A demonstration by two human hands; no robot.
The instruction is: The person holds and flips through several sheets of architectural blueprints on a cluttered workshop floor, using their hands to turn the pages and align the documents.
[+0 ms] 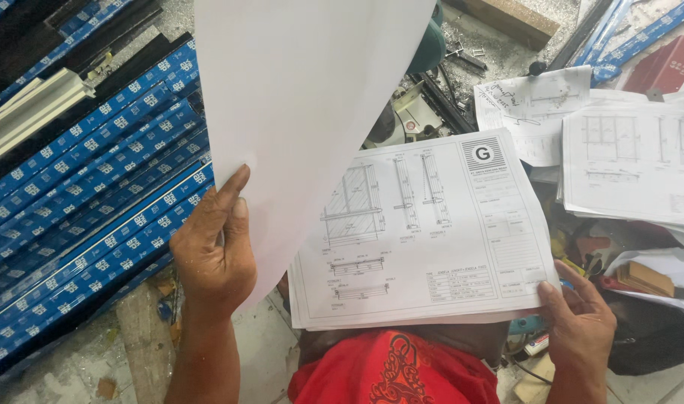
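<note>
While the right hand [581, 325] pinches the drawing stack [424, 232] at its near corner, the left hand [215, 239] holds a lifted blank sheet [304, 90] upright (thumb on its edge); it may crease, or slip onto the blue-wrapped profiles [87, 202].

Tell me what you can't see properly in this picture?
Head view:
- Green machine: mostly hidden behind the lifted sheet in the left hand.
- Small print on the drawing held by the right hand: too small.
- Lower pages of the stack: covered by that drawing.
- Blue-wrapped bars: cut off at the left edge.
</note>
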